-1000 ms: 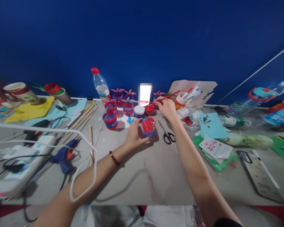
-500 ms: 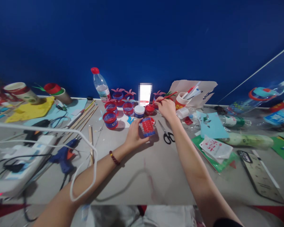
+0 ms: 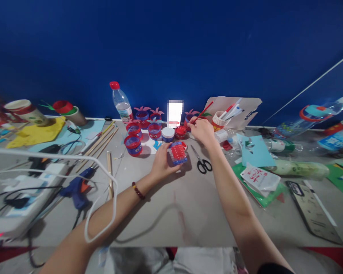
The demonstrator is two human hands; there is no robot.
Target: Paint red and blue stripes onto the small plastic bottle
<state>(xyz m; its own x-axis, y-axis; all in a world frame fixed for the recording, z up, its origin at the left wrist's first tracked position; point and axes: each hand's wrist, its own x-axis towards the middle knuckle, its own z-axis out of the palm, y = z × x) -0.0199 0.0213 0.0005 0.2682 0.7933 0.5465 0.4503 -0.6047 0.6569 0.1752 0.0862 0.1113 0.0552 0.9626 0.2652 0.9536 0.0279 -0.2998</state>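
Head view: the left hand grips a red-and-blue painted block on the grey table, fingers wrapped around it. The right hand pinches a red paintbrush, its tip at the red paint jar, just beside black scissors.

- Left hand: bare, no ring or glove to be seen.
- Left wrist: a beaded bracelet, dark red beads with a lighter one at the near end.
- Left forearm: no sleeve on it, uncovered to the picture's bottom edge.
- Right hand: bare as well.
- Right arm: uncovered, with a dark sleeve edge showing right at the bottom.
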